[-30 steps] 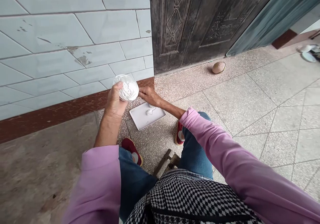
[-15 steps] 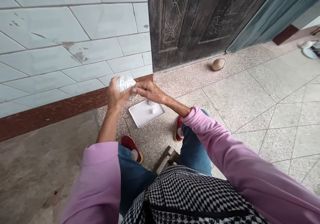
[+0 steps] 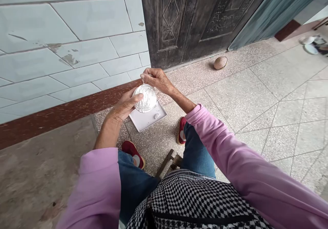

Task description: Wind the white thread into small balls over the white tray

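One white ball [image 3: 147,101], just left of centre in the frame, held up in front of a pale tray [image 3: 139,124]. One left hand [image 3: 125,105], thumb across the ball's face, clamped on it; the other fingers are mostly hidden behind. One right hand [image 3: 158,80], above the ball, thumb and finger pinched together on a thin strand [image 3: 143,81], string or film, hard to say from where I stand. One small white lump [image 3: 157,116], in the tray. One brown round object [image 3: 220,62], upper right of centre, on the floor near a dark door [image 3: 191,20].
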`<state>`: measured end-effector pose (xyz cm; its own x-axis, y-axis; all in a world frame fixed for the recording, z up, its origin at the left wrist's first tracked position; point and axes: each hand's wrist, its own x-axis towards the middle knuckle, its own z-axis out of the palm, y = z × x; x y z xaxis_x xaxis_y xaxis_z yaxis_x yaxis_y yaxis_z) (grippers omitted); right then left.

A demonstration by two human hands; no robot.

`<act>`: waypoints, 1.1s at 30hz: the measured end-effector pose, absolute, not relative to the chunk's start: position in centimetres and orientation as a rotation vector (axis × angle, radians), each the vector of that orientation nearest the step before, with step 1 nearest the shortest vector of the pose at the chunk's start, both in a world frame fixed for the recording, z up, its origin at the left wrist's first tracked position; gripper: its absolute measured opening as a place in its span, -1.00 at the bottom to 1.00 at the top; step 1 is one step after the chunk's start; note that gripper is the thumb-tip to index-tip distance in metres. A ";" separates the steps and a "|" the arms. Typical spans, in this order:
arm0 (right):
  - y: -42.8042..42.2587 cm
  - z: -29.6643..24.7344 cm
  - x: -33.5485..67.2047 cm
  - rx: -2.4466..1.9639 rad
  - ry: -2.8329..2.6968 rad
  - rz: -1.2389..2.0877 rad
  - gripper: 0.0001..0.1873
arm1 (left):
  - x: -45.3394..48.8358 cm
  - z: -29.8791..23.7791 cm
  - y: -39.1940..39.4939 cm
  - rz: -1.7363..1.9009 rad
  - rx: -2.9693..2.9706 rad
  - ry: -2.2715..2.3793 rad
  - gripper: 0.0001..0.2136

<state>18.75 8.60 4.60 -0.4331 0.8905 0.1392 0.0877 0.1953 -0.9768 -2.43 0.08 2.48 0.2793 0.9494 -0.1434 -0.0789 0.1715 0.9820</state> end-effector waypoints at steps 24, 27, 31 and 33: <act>8.9 -0.6 14.9 -0.979 -1.681 1.383 -0.59 | -2.6 2.3 0.4 1.423 0.830 1.019 -0.23; 7.9 -0.5 14.5 -0.993 -1.823 1.304 -0.61 | -2.8 1.6 1.2 1.534 0.836 1.048 -0.31; 6.4 0.4 14.3 -1.015 -1.957 1.238 -0.50 | -3.5 0.7 2.4 1.626 0.759 1.056 -0.38; 5.4 0.8 14.2 -0.988 -2.011 1.234 -0.51 | -3.8 0.4 2.8 1.663 0.707 1.067 -0.38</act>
